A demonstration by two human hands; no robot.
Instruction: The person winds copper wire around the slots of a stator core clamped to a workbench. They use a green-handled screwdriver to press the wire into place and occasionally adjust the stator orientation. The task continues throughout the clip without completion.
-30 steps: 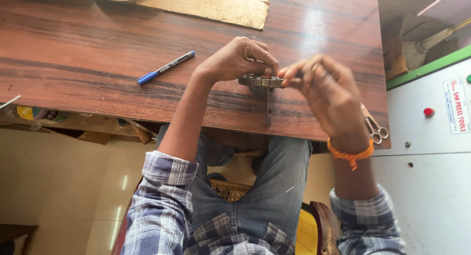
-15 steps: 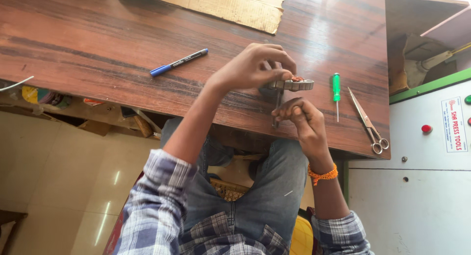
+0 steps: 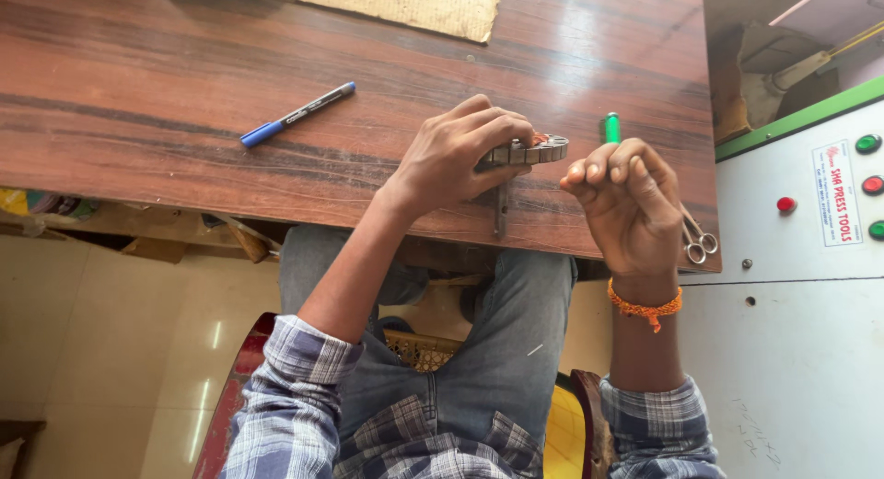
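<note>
Head view, looking straight down: the left hand (image 3: 460,157) has its grip closed on a flat, toothed metal disc (image 3: 534,150), fingers curled over the top and thumb beneath, holding it just above the wooden surface (image 3: 166,101) near the front edge. A thin metal stem (image 3: 501,210) hangs from the disc toward the lap.

The right hand (image 3: 626,203) sits just beside it, not touching the disc, fingers folded shut round a green-handled tool (image 3: 611,127); only the handle tip shows, so what the working end is I can't tell.

The risk as I read it: the disc is pinched only at its left side, and most of it juts out right of the fingers. A push from the tool there could twist it out of the grip, and this close to the edge it would drop to the floor.

Scissors (image 3: 698,238) lie half hidden behind the right wrist and could be knocked off. A blue pen (image 3: 296,114) rests well to the left, cardboard (image 3: 405,2) at the far side.
</note>
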